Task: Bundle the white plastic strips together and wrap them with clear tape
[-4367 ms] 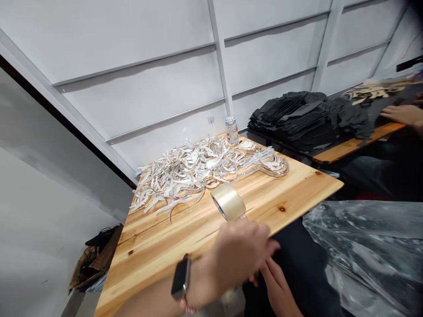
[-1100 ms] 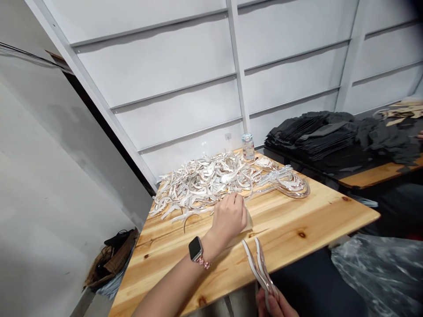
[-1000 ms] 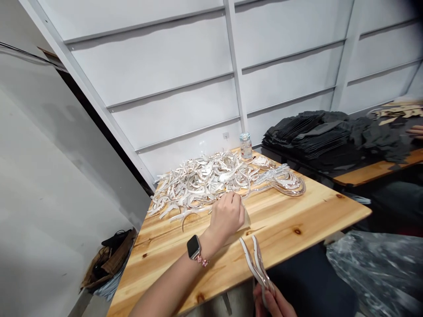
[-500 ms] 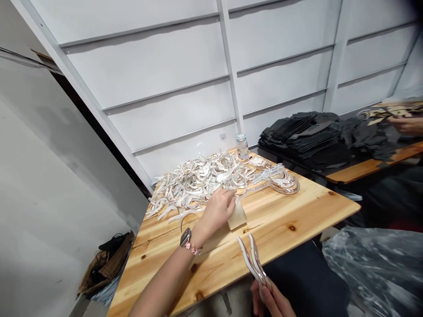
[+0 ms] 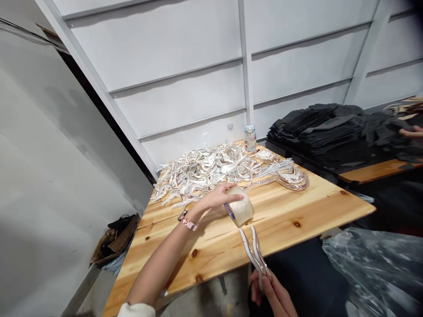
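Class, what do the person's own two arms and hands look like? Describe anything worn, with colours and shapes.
The left hand is ungloved. Its wrist carries a watch, seen edge-on, and a pink linked band. An off-white sleeve ends near the elbow. The right hand is ungloved, with no jewellery visible; no sleeve shows.

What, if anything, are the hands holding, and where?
The right hand holds pale strips near their lower ends. The left hand touches the tape roll's top; grip unclear.
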`<act>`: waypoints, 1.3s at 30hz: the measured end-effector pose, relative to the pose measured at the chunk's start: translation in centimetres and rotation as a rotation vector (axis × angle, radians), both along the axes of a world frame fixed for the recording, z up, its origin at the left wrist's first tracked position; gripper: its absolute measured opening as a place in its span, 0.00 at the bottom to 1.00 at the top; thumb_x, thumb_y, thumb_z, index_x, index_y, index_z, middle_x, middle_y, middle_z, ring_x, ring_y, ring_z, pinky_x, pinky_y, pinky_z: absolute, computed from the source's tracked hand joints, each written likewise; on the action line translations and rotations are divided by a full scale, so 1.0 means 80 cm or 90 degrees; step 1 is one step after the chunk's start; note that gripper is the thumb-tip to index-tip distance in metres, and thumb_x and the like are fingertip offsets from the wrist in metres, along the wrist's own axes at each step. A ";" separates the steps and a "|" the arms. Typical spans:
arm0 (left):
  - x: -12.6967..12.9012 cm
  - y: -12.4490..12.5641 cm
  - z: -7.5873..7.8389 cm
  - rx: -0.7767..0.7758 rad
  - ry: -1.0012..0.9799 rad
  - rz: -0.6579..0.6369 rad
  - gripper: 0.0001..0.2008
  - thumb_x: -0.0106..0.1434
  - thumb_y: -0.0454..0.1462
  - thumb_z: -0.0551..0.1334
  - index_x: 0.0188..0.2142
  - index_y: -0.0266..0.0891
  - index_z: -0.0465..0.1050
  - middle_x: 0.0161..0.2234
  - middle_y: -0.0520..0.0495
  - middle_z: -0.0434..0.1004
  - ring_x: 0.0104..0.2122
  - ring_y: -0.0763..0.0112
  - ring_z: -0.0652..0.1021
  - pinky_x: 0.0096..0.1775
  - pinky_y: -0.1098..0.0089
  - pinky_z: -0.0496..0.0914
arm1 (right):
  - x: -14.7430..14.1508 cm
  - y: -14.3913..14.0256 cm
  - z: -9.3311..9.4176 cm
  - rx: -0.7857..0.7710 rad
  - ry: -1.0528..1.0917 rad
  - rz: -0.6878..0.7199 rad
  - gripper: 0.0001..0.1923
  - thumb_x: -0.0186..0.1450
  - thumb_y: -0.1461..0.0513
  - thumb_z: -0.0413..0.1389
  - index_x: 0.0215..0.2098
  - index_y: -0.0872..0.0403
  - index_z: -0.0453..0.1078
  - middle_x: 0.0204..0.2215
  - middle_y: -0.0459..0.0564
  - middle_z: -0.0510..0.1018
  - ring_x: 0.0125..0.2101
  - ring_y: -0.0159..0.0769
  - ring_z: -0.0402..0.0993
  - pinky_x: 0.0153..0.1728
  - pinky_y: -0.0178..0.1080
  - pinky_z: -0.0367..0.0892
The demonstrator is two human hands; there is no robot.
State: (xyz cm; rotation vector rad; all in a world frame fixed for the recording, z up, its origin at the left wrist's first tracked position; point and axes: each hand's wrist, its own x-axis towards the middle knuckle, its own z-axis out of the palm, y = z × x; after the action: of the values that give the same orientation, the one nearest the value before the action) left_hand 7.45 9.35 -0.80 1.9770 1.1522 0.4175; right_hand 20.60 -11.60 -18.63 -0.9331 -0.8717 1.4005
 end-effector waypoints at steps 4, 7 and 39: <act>-0.005 0.008 -0.014 -0.065 -0.065 -0.022 0.29 0.54 0.52 0.66 0.50 0.38 0.70 0.44 0.43 0.76 0.43 0.61 0.75 0.44 0.65 0.68 | 0.009 0.003 -0.005 0.008 -0.007 0.070 0.25 0.66 0.42 0.49 0.34 0.54 0.69 0.21 0.48 0.73 0.22 0.34 0.67 0.27 0.36 0.62; -0.008 0.009 -0.019 -0.084 -0.104 -0.021 0.25 0.56 0.52 0.66 0.47 0.39 0.69 0.41 0.46 0.74 0.41 0.65 0.74 0.43 0.67 0.66 | 0.013 0.005 -0.006 0.020 -0.007 0.113 0.24 0.67 0.43 0.48 0.36 0.54 0.69 0.22 0.49 0.74 0.24 0.34 0.67 0.29 0.37 0.63; 0.010 -0.051 0.012 0.467 0.144 0.095 0.22 0.59 0.47 0.64 0.50 0.42 0.67 0.53 0.41 0.65 0.53 0.51 0.67 0.53 0.50 0.64 | 0.002 0.010 0.027 -0.058 0.000 -0.067 0.23 0.64 0.45 0.55 0.39 0.58 0.72 0.31 0.55 0.80 0.25 0.38 0.75 0.30 0.40 0.69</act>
State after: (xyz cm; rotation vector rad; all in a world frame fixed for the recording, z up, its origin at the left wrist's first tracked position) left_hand 8.28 5.23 0.15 2.6224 1.4267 0.7973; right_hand 20.77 -10.78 -16.48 -1.0334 -0.7534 1.3580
